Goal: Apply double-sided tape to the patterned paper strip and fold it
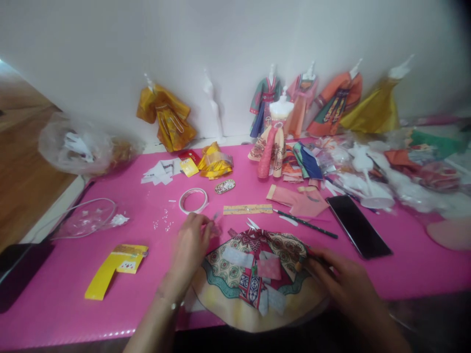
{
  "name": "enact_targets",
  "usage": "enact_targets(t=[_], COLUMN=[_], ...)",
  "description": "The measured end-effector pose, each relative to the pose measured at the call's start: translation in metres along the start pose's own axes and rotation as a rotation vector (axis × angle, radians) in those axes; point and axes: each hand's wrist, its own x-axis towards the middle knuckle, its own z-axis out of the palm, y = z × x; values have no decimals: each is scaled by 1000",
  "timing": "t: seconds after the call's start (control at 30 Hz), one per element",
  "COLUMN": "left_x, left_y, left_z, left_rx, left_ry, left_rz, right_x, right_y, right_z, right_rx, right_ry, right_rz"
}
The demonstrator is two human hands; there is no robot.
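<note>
A patterned doll skirt [224, 262] in cream, green and red lies spread at the table's front edge. Folded grey and pink fabric pieces [268, 268] rest on top of it. At the skirt's upper left, my left hand [192, 240] has its fingers drawn together beside a small, blurred, see-through scrap [217, 223]; whether it grips this I cannot make out. My right hand [331, 272] is closed at the skirt's right side, around something dark and partly hidden with a tan tip. Just behind my left hand lies a white tape roll [181, 201].
Behind the skirt are a ruler [248, 210], a dark pencil [309, 224] and a phone [358, 228]. Dressed doll forms [270, 100] line the wall. Bagged parts [368, 166] crowd the right; a yellow paper piece [103, 277] and tiny white beads [167, 215] lie left.
</note>
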Motion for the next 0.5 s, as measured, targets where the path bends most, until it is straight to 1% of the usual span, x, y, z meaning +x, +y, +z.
enact_targets(t=[0.07, 0.17, 0.27, 0.33, 0.4, 0.43, 0.5], left_x=[-3, -12, -27, -39, -50, -55, -64], left_y=[-14, -31, -42, -45, -48, -49, -51], left_z=[-6, -8, -11, -13, -15, -16, -14], left_rx=[-16, -35, -36, -33, -30, -26, -13], left_ry=[8, 7, 13, -2, -33, -50, -86], left_rz=[10, 22, 2, -19, -36, -45, -68], right_x=[1, -1, -5, -8, -11, -12, -14], right_y=[-2, -5, -12, -21, -33, -39, -52], right_z=[0, 1, 4, 9, 16, 19, 24], right_rx=[4, 13, 26, 42, 37, 28, 9], right_ry=[16, 37, 71, 74, 49, 12, -112], right_rz=[-25, -57, -120, -195, -275, -320, -382])
